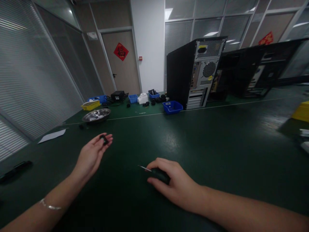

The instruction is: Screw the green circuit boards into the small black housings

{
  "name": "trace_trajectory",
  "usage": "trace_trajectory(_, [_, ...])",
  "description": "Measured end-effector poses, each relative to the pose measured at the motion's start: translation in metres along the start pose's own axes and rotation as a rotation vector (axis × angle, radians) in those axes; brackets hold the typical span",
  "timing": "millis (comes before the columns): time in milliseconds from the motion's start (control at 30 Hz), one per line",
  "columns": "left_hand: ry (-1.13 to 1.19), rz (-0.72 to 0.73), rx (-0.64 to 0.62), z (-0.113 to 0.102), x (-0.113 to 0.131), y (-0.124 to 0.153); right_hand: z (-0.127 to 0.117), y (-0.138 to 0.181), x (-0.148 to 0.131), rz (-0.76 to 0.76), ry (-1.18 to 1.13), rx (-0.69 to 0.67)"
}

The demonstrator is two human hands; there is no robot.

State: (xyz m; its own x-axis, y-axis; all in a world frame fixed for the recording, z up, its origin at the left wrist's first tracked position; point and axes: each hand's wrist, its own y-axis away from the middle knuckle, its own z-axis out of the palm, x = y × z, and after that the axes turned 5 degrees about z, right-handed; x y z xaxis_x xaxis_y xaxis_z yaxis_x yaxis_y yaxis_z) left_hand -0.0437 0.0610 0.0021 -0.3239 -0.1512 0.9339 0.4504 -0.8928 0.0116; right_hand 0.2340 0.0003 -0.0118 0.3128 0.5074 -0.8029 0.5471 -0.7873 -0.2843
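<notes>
My left hand point(93, 153) is raised over the left part of the dark green table, palm turned up. Its thumb and fingers close on a small black part point(104, 139), too small to name more exactly. Lower and to the right, my right hand point(173, 178) grips a screwdriver point(145, 168). The thin metal shaft points left, out past the index fingertip, while the dark handle lies mostly within the hand and blends with the table. A gap of bare tabletop separates the two hands.
A steel dish point(96, 115) with small pieces and a yellow tray point(90, 105) stand back left. A blue bin point(172, 107) sits before a black computer tower point(193, 74). White paper point(51, 136) and a black object point(15, 170) lie left; a yellow bin point(301, 111) is right.
</notes>
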Motion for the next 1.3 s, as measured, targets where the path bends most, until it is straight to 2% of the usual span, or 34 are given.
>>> trace_trajectory(100, [0.024, 0.075, 0.209, -0.025, 0.003, -0.04, -0.001, 0.001, 0.001, 0.016, -0.023, -0.025])
trace_trajectory(200, [0.03, 0.131, 0.318, -0.045, 0.005, -0.061, -0.001, 0.001, 0.001, 0.022, -0.013, -0.05])
trace_trajectory(333, [0.024, 0.16, 0.339, -0.056, 0.007, -0.067, 0.0, 0.0, 0.002, 0.018, -0.007, -0.064])
trace_trajectory(467, [0.008, 0.155, 0.282, -0.05, 0.004, -0.063, 0.0, 0.001, 0.003, 0.02, -0.02, -0.081])
trace_trajectory(567, [-0.014, 0.112, 0.17, -0.033, 0.001, -0.045, -0.001, 0.002, 0.002, 0.029, -0.032, -0.081])
trace_trajectory(767, [-0.119, -0.148, -0.288, 0.012, -0.005, 0.033, -0.001, 0.001, -0.001, 0.049, -0.031, -0.026])
trace_trajectory(867, [-0.179, -0.209, -0.533, 0.018, -0.012, 0.06, 0.0, -0.001, 0.001, 0.02, -0.062, 0.016])
trace_trajectory(1033, [-0.42, -0.153, -0.806, 0.012, -0.016, 0.072, 0.0, -0.003, 0.005, -0.025, -0.089, 0.003])
trace_trajectory(1133, [-0.612, 0.001, -0.898, 0.012, -0.013, 0.076, 0.0, -0.004, 0.006, -0.027, -0.073, 0.001])
trace_trajectory(1300, [-0.71, 0.156, -0.84, 0.014, -0.009, 0.079, 0.0, -0.004, 0.008, -0.019, -0.063, 0.007])
